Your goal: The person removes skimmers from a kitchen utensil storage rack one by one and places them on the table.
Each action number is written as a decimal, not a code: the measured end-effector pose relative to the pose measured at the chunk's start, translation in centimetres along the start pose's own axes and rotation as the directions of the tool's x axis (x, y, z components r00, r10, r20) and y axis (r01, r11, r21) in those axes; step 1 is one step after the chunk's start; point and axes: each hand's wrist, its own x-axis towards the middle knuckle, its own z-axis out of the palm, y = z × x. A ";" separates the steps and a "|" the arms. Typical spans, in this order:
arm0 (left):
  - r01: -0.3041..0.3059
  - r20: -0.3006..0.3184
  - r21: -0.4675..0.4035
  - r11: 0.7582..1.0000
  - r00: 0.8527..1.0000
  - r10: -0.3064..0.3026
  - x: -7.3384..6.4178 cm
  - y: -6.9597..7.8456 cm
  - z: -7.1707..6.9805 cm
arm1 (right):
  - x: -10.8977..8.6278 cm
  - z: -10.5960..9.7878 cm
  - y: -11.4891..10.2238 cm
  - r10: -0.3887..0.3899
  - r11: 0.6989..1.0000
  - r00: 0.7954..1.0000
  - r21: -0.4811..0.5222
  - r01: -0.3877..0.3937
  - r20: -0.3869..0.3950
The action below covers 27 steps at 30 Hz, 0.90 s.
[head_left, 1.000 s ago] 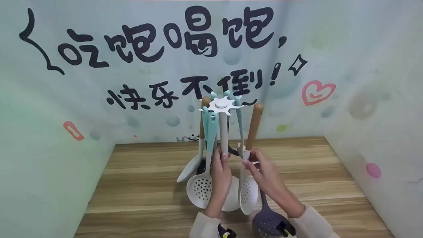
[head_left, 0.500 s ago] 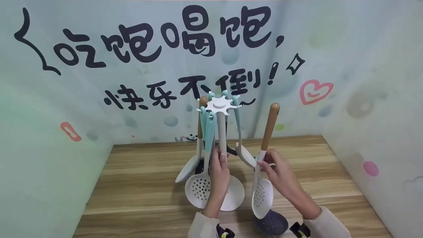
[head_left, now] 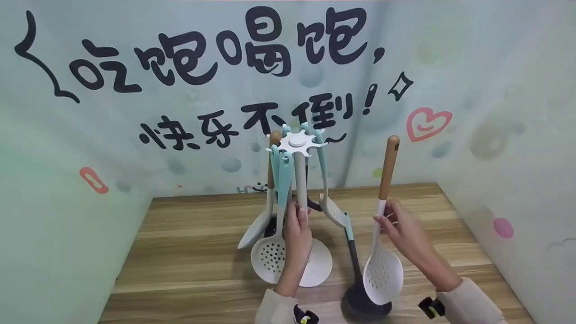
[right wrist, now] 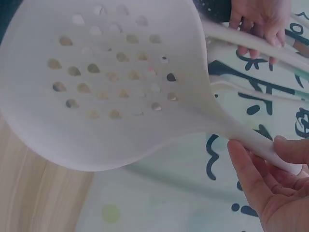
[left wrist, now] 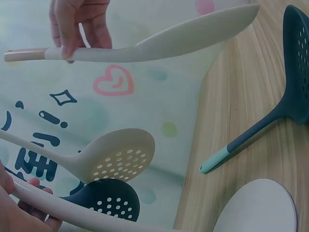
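Note:
My left hand (head_left: 299,236) holds the pale pole (head_left: 301,180) of a utensil rack, above its round white base (head_left: 320,265). To the right, my right hand (head_left: 407,229) pinches the neck of a white skimmer (head_left: 382,276) with a brown handle. The skimmer is upright, head down and apart from the rack; its perforated head fills much of the right wrist view. Behind and below it, a dark skimmer (left wrist: 297,92) with a mint handle tip lies on the table. Its head is partly hidden by the white one in the head view.
From the rack's white star-shaped top (head_left: 297,143) hang several utensils: a mint-handled white skimmer (head_left: 268,261) in front, a mint-handled ladle (head_left: 333,211) at right and a brown-handled white utensil (head_left: 255,231) at left. Printed walls enclose the wooden table (head_left: 180,252).
My right hand has carried the white skimmer to the right, away from the rack. The dark skimmer's handle has come into view. My left hand has stayed on the pole.

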 end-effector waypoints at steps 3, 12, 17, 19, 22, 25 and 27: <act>0.001 -0.007 0.015 1.000 1.000 -0.001 0.0 0.1 0.0 | 0.2 -0.5 0.9 0.007 0.999 1.000 -0.041 -0.007 0.020; -0.003 -0.003 0.025 1.000 1.000 0.003 0.0 0.1 -0.1 | 0.7 -1.4 3.8 0.037 0.988 0.994 -0.153 -0.021 0.103; -0.012 0.000 0.022 1.000 1.000 0.012 0.0 0.1 -0.1 | 0.6 -1.2 5.1 0.038 0.979 0.994 -0.201 -0.016 0.106; -0.016 0.001 0.017 1.000 1.000 0.016 0.0 0.0 -0.1 | 0.6 -1.1 5.5 0.043 0.973 0.993 -0.229 -0.018 0.106; -0.018 0.005 0.008 1.000 1.000 0.018 0.0 0.0 0.0 | 0.6 -0.9 6.3 0.052 0.964 0.992 -0.265 -0.021 0.111; -0.009 0.012 -0.009 1.000 1.000 0.009 0.0 0.0 0.0 | 0.6 -0.7 7.1 0.049 0.955 0.992 -0.297 -0.013 0.114; -0.007 0.014 -0.004 1.000 1.000 0.007 0.0 0.0 -0.1 | 0.5 -0.5 7.7 0.049 0.948 0.992 -0.319 -0.010 0.114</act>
